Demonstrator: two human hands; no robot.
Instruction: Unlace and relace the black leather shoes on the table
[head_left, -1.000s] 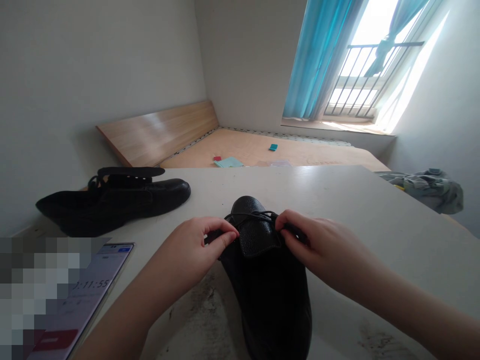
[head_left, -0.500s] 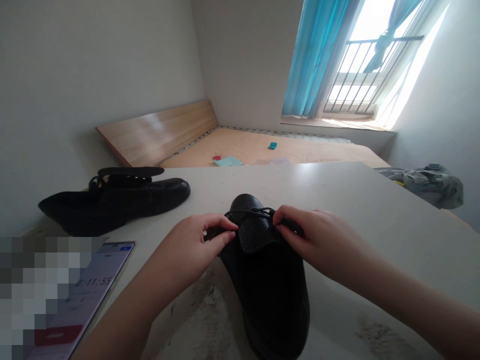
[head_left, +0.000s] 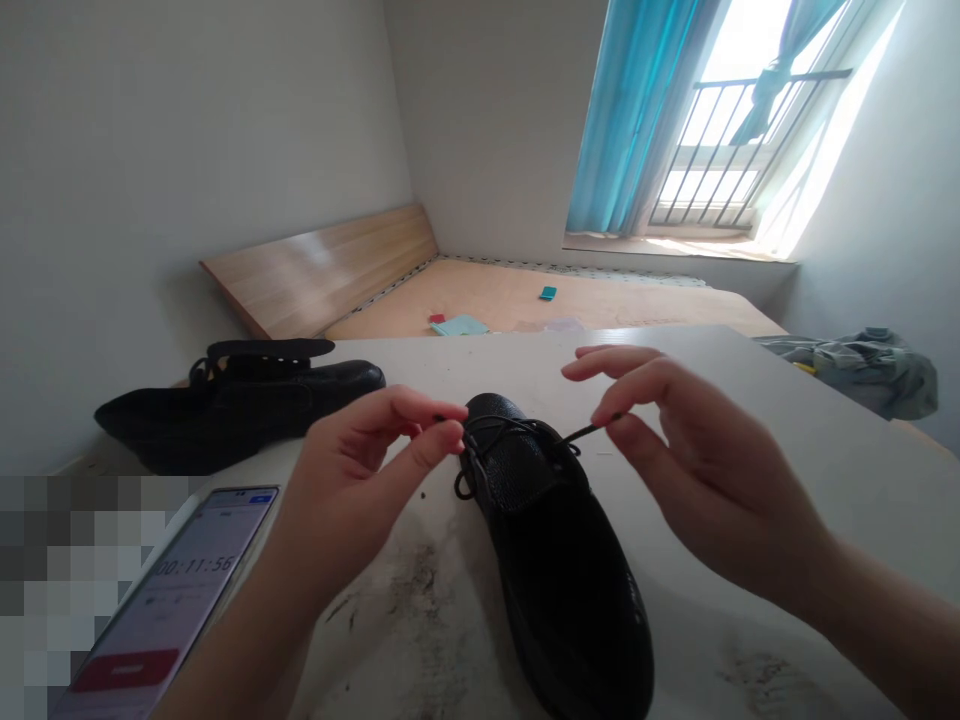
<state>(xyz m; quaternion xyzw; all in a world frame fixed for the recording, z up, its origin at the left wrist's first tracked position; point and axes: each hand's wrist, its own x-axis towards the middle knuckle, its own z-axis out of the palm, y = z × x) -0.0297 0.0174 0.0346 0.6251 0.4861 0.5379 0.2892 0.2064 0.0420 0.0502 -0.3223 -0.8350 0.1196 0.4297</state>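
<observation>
A black leather shoe (head_left: 570, 600) rests on the white table, toe pointing away from me. Thin black laces (head_left: 517, 427) cross over its upper, with a small loop hanging at the left side. My left hand (head_left: 367, 480) pinches one lace end between thumb and forefinger, just left of the toe. To the right of the shoe, my right hand (head_left: 697, 470) pinches the other lace end, drawn out from the upper, its remaining fingers spread. A second black shoe (head_left: 247, 405) lies at the table's left, its tongue raised.
A phone (head_left: 172, 600) showing a timer lies at the lower left of the white table (head_left: 675, 370). Behind are a bed (head_left: 630, 300) with small items on it and a wooden headboard (head_left: 322, 265). Grey-green cloth (head_left: 885, 370) is bunched at the right.
Both hands have risen from the shoe's sides and moved apart, the right one farther out with its lace stretched. The near end of the shoe has shifted right.
</observation>
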